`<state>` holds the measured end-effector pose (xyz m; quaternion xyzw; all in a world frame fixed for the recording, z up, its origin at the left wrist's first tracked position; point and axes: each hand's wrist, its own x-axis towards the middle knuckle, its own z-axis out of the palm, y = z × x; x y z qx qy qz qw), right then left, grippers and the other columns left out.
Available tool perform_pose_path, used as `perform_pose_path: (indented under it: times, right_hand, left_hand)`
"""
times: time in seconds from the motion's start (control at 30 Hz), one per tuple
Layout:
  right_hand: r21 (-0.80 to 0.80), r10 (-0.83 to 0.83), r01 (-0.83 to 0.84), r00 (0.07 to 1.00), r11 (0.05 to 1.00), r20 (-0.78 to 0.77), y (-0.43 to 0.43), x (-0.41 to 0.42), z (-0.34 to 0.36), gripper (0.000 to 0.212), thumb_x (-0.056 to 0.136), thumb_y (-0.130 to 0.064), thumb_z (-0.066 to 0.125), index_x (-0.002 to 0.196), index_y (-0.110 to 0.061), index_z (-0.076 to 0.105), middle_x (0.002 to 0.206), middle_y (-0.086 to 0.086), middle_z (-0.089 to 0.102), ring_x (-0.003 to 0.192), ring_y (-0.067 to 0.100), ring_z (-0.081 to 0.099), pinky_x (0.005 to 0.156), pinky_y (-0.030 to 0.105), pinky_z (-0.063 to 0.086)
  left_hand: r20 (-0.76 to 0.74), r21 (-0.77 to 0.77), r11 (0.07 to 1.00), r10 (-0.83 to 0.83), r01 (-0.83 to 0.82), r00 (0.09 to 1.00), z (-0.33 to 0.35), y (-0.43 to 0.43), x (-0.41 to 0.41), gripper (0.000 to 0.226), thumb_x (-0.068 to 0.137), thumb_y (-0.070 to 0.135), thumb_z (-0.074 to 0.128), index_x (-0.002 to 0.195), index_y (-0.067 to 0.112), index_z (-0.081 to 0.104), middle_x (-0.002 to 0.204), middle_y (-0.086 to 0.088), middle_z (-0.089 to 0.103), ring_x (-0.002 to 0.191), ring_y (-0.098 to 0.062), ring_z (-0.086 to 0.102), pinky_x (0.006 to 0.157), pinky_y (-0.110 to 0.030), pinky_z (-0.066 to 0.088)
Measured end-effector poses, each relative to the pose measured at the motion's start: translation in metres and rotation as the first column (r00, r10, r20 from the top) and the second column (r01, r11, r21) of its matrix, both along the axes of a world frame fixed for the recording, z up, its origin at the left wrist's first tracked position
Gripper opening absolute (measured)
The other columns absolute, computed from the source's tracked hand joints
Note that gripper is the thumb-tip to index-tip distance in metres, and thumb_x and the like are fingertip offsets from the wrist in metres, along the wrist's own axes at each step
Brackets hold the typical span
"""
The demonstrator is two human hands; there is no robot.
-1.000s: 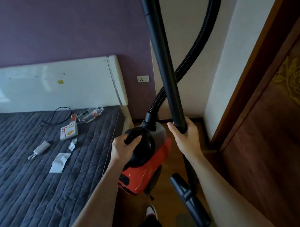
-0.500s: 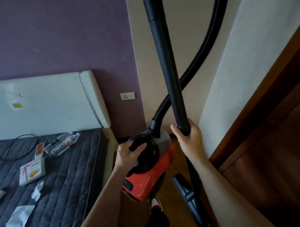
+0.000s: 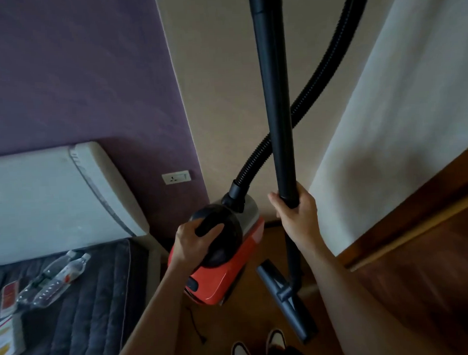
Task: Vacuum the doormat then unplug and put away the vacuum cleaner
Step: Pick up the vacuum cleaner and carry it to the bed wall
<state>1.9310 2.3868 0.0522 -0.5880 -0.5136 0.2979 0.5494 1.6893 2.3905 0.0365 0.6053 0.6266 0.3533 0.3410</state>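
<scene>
I carry a red and black canister vacuum cleaner (image 3: 225,273) off the floor. My left hand (image 3: 195,245) grips its black top handle. Beside it, my right hand (image 3: 295,212) grips the black wand (image 3: 274,96), which stands upright. The ribbed hose (image 3: 319,76) loops from the canister's front up behind the wand. At the wand's lower end, the floor nozzle (image 3: 287,297) hangs near my feet. A thin black cord (image 3: 195,324) dangles under the canister. No doormat is in view.
A bed with a grey quilt (image 3: 80,302) and white headboard (image 3: 56,199) is at the left, with plastic bottles (image 3: 53,276) and packets on it. A wall socket (image 3: 176,177) sits beside the headboard. A wooden door frame (image 3: 414,205) is at the right.
The view has swung right and nearer the corner; the bed has slid to the left. Both hands keep the same hold on handle and wand.
</scene>
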Motion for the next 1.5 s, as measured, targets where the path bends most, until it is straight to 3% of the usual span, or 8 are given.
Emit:
perform_pose_path:
  times: [0.23, 0.5, 0.77, 1.0, 1.13, 1.3, 1.4, 1.5]
  right_hand:
    - [-0.009, 0.005, -0.004, 1.000, 1.000, 0.018, 0.041, 0.024, -0.013, 0.036, 0.084, -0.052, 0.069, 0.091, -0.018, 0.061, 0.072, 0.012, 0.059, 0.066, 0.031, 0.060, 0.062, 0.052, 0.055]
    - [-0.044, 0.020, -0.021, 1.000, 0.999, -0.014, 0.075, 0.045, -0.040, 0.037, 0.079, -0.053, 0.067, 0.091, -0.018, 0.061, 0.076, 0.014, 0.061, 0.067, 0.026, 0.060, 0.061, 0.036, 0.052]
    - [-0.086, 0.009, -0.012, 0.999, 0.996, -0.038, 0.097, 0.047, -0.103, 0.013, 0.085, -0.026, 0.071, 0.087, -0.029, 0.058, 0.074, 0.004, 0.058, 0.070, 0.029, 0.061, 0.064, 0.035, 0.053]
    - [-0.071, -0.054, 0.055, 0.998, 0.996, 0.010, 0.117, 0.051, -0.209, 0.019, 0.089, -0.022, 0.074, 0.088, -0.032, 0.058, 0.079, 0.018, 0.061, 0.067, 0.037, 0.062, 0.063, 0.054, 0.057]
    - [-0.053, -0.123, 0.124, 0.992, 0.991, 0.017, 0.126, 0.062, -0.276, 0.022, 0.082, -0.040, 0.070, 0.083, -0.021, 0.058, 0.075, 0.024, 0.060, 0.063, 0.041, 0.060, 0.059, 0.053, 0.055]
    - [-0.059, -0.191, 0.193, 0.981, 0.979, 0.038, 0.143, 0.073, -0.369, 0.021, 0.083, -0.032, 0.075, 0.079, -0.034, 0.055, 0.074, 0.021, 0.064, 0.069, 0.042, 0.065, 0.061, 0.044, 0.055]
    - [-0.035, -0.223, 0.224, 0.974, 0.974, 0.032, 0.154, 0.084, -0.422, 0.018, 0.083, -0.028, 0.073, 0.078, -0.032, 0.056, 0.069, 0.005, 0.061, 0.066, 0.042, 0.063, 0.061, 0.052, 0.056]
    - [0.024, -0.261, 0.261, 0.965, 0.965, 0.027, 0.167, 0.100, -0.470, 0.016, 0.080, -0.037, 0.073, 0.075, -0.032, 0.059, 0.069, 0.016, 0.062, 0.063, 0.042, 0.062, 0.058, 0.054, 0.055]
  left_hand:
    - [-0.032, -0.018, 1.000, -0.022, 0.021, 0.999, -0.005, 0.033, 0.010, 0.027, 0.082, 0.023, 0.080, 0.063, 0.035, 0.065, 0.061, 0.019, 0.068, 0.056, 0.000, 0.063, 0.053, -0.020, 0.048]
    - [-0.089, -0.097, 0.994, 0.047, -0.056, 0.995, -0.031, 0.060, 0.019, 0.018, 0.082, 0.027, 0.080, 0.067, 0.030, 0.069, 0.063, 0.005, 0.069, 0.059, -0.006, 0.066, 0.057, -0.033, 0.056]
    - [-0.131, -0.129, 0.991, -0.047, 0.030, 0.990, -0.099, 0.083, 0.024, 0.016, 0.082, 0.031, 0.079, 0.082, 0.019, 0.070, 0.071, -0.001, 0.069, 0.068, -0.017, 0.067, 0.063, -0.036, 0.054]
    - [-0.095, -0.181, 0.971, -0.173, 0.154, 0.980, -0.196, 0.097, 0.020, 0.014, 0.081, 0.015, 0.080, 0.091, 0.019, 0.071, 0.070, 0.010, 0.067, 0.062, 0.004, 0.062, 0.057, -0.012, 0.047]
    - [-0.111, -0.178, 0.965, -0.213, 0.191, 0.971, -0.262, 0.109, 0.023, 0.013, 0.081, 0.017, 0.081, 0.083, 0.023, 0.070, 0.068, 0.014, 0.067, 0.062, -0.002, 0.062, 0.057, -0.015, 0.048]
    - [-0.094, -0.177, 0.953, -0.267, 0.248, 0.959, -0.363, 0.133, 0.034, 0.015, 0.082, 0.019, 0.079, 0.096, 0.019, 0.073, 0.081, 0.006, 0.072, 0.074, -0.009, 0.069, 0.067, -0.029, 0.056]
    - [-0.067, -0.168, 0.949, -0.281, 0.267, 0.957, -0.424, 0.145, 0.045, 0.015, 0.082, 0.016, 0.080, 0.091, 0.024, 0.071, 0.077, 0.008, 0.071, 0.068, -0.007, 0.067, 0.062, -0.025, 0.054]
    - [-0.058, -0.166, 0.939, -0.315, 0.302, 0.947, -0.480, 0.159, 0.057, 0.012, 0.082, 0.019, 0.080, 0.087, 0.024, 0.071, 0.074, 0.005, 0.070, 0.063, -0.007, 0.065, 0.059, -0.029, 0.052]
